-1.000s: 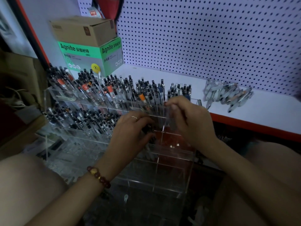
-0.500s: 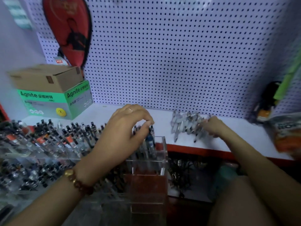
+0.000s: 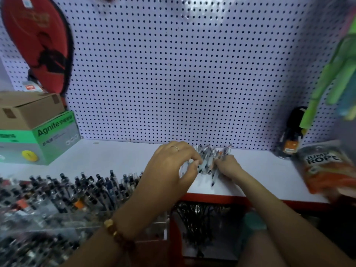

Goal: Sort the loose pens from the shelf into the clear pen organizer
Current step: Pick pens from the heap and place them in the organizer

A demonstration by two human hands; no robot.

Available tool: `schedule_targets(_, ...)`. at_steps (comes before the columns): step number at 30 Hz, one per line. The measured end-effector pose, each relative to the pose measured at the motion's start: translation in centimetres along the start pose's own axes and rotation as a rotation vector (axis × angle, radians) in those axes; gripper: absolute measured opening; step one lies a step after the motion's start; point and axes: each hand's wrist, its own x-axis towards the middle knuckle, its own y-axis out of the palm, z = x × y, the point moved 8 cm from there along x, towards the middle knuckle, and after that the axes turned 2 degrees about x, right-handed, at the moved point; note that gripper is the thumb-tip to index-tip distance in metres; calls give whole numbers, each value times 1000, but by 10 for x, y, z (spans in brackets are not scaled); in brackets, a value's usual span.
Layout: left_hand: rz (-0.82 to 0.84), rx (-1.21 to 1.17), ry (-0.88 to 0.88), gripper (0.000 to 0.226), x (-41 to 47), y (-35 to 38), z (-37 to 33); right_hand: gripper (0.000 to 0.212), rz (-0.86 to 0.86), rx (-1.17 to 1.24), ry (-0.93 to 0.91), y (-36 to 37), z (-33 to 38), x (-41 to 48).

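Both hands are digging into the pile of loose clear plastic pens on my feed. The pile is lying on the white shelf with the red front edge, right up against the white pegboard. The left hand, beaded bracelet on its wrist, is curling its fingers around a couple of pens at the pile's left side. The right hand is gripping pens on the right side, with one poking out underneath toward me. The clear acrylic pen organizer is sitting lower left in front of the shelf, packed with upright pens. A green Agnite box is sitting far left on the shelf and an orange jump rope packet is sitting far right.
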Motion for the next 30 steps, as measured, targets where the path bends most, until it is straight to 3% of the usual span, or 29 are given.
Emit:
schedule_targets(3, -11, -7, 11, 19, 0, 4, 1, 50, -53, 24, -20, -6, -4, 2)
schedule_targets(4, -19, -7, 13, 18, 0, 4, 2, 52, -88, 25, -54, -11, -1, 0)
schedule_targets(8, -10, -65, -8, 18, -1, 3, 5, 18, -167, 140, -255, -37, 27, -19)
schedule_targets(16, 218, -429, -345, 28, -10, 35, -2, 21, 21, 623, -596, -38, 114, -152)
schedule_targets(18, 213, -619, -432, 11, -15, 39, -8, 24, -5, 682, -653, -31, 119, -175)
schedule_targets(20, 234, -739, -521, 16, -25, 41, -8, 19, -48, 697, -645, -21, 114, -186)
schedule_targets(22, 235, -739, -491, 22, -33, 37, -7, 15, -40, 723, -609, -10, 108, -194)
schedule_targets(30, 181, -574, -296, 31, -66, -4, 6, 29, 276, 633, -605, 23, 106, -233)
